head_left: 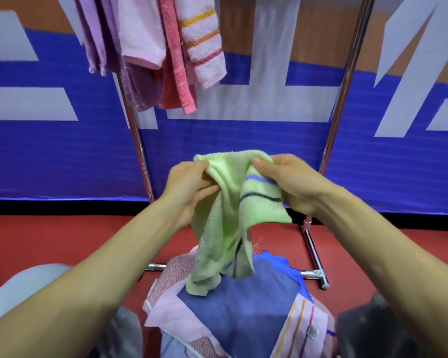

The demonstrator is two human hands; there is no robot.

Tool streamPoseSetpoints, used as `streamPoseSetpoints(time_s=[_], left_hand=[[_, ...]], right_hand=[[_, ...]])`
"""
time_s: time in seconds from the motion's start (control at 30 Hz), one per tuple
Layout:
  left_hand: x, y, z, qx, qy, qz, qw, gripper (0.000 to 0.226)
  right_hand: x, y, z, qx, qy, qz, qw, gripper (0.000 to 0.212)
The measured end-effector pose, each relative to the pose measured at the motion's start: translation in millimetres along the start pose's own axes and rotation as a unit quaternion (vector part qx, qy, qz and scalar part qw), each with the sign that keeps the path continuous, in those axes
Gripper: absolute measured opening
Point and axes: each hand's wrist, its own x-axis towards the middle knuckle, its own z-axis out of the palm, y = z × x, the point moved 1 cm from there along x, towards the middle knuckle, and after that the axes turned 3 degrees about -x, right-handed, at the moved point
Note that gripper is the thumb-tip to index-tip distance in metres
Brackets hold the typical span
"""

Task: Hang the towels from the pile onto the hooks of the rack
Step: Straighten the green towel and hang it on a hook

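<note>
Green towel (pixel 230 202), left hand (pixel 189 187), right hand (pixel 292 184) gripping

No readable text. Banner (pixel 62 156) behind rack (pixel 347 81): large pale letter shapes, cropped, illegible. Small tag (pixel 313 332) on pile towel: blank or too blurred.

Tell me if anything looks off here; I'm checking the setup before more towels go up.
Nothing stands out. Both hands hold the green towel above the pile; the hung towels drape normally.
</note>
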Motion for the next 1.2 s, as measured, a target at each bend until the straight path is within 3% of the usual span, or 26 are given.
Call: streamPoseSetpoints(time_s=[0.1,0.23,0.33,0.43,0.57,0.67,0.7,0.77,0.83,0.87,1.07,1.2], left_hand=[[-8,-5,6,0.079,-0.059,-0.02,0.995,0.012],[-20,-10,16,0.154,-0.11,-0.012,0.982,0.013],[-22,-4,18,0.147,-0.068,0.074,0.984,0.017],[-25,2,20,0.116,-0.126,0.103,0.98,0.019],[-29,-9,22,0.206,-0.187,0.161,0.947,0.014],[-27,-11,20,0.212,-0.142,0.226,0.94,0.009],[-25,-9,19,0.21,-0.124,0.236,0.941,0.012],[-24,-7,17,0.208,-0.105,0.235,0.944,0.023],[-24,-7,17,0.205,-0.106,0.214,0.949,0.035],[-25,-7,18,0.208,-0.11,0.205,0.95,0.041],[-31,-1,21,0.2,-0.16,0.183,0.949,0.044],[-31,-2,18,0.208,-0.18,0.178,0.945,0.057]], right_hand=[[0,-8,-1,0.157,0.037,0.005,0.987,0.019],[-1,-14,-3,0.354,0.074,0.039,0.931,0.012],[-2,-13,-6,0.433,0.096,0.058,0.894,0.009],[-5,-8,-6,0.455,0.106,0.077,0.881,0.011],[-11,-2,-9,0.431,0.09,0.093,0.893,0.026],[-18,-6,-15,0.389,0.066,0.1,0.913,0.015],[-21,-7,-17,0.327,0.066,0.094,0.938,0.012],[-25,-6,-20,0.095,0.097,0.066,0.989,0.01],[-26,-2,-22,-0.102,0.139,0.007,0.985,0.019],[-26,-1,-20,-0.138,0.149,-0.025,0.979,0.022],[-22,0,-4,-0.181,0.036,-0.182,0.966,0.02],[-15,-1,1,-0.148,0.067,-0.188,0.969,0.012]])
